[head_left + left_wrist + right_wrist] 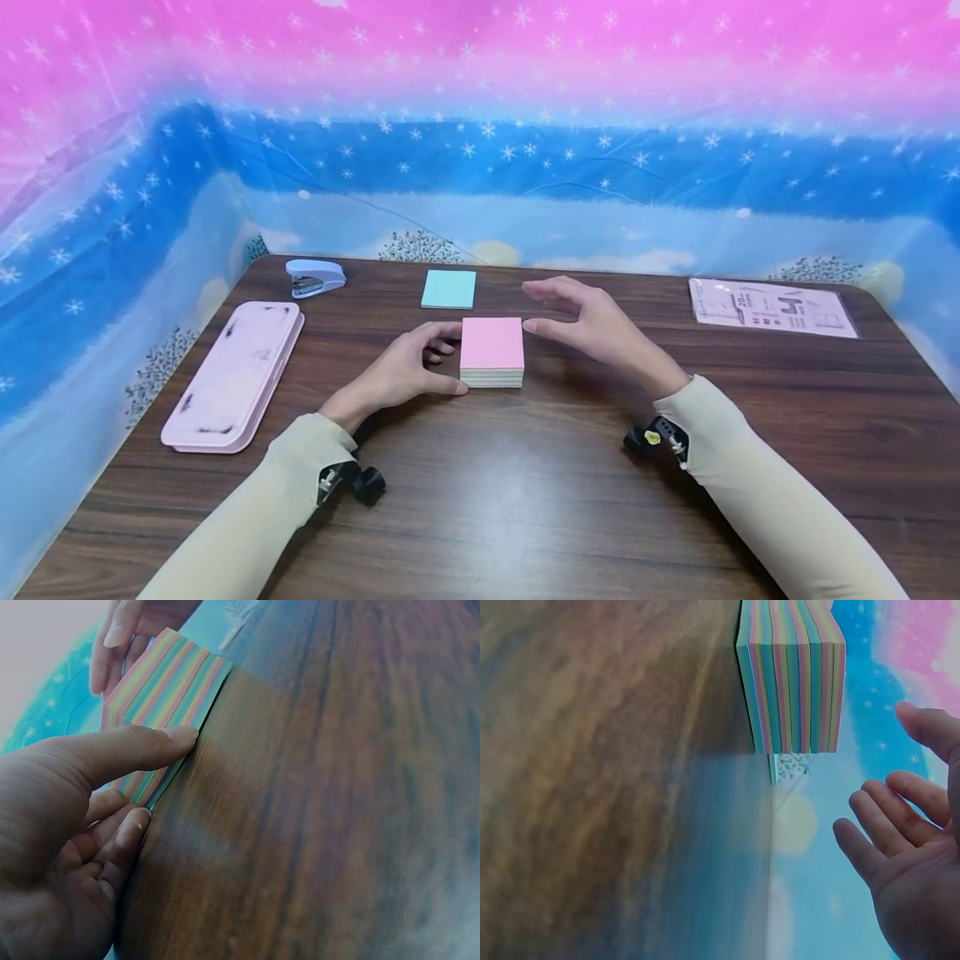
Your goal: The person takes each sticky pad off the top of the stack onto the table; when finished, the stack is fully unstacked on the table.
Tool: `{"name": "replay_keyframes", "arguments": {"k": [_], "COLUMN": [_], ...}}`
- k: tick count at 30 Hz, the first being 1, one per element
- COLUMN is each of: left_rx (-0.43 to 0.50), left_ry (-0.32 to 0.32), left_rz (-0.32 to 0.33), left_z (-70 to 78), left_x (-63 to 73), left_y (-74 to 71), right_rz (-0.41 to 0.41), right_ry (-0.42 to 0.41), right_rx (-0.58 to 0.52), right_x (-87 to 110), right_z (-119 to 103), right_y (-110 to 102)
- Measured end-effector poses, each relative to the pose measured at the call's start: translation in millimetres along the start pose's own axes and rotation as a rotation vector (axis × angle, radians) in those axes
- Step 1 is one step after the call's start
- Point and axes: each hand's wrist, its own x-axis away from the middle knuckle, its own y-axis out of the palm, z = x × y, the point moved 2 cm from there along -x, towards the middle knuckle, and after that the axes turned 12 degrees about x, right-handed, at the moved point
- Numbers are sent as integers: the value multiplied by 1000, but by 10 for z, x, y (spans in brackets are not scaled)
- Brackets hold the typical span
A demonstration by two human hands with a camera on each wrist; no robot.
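Paper stack (492, 352), pink on top, stripy sides, sits on the tabletop (510, 500) roughly midway between left and right edges. Left hand (393, 367) holds its left side: thumb along the near face, fingers bent in at the side. Right hand (603, 325) hangs off its right side, fingers and thumb wide, holding nothing. Teal pad (448, 289) near far edge; stapler (318, 279) near far left corner; pink case (232, 371) along left edge; flat packet (772, 307) near far right corner.
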Motion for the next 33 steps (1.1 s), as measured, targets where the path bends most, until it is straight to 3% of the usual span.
{"name": "replay_keyframes", "arguments": {"k": [16,33], "left_rx": [6,0], "left_ry": [3,3], "left_rz": [3,-1], "left_z": [11,16], "left_x": [8,-1], "left_y": [7,3], "right_rz": [-94,-182], "right_ry": [22,-32], "right_rx": [20,96], "right_x": [87,96], "right_z": [-8,-2], "right_y": [46,120]}}
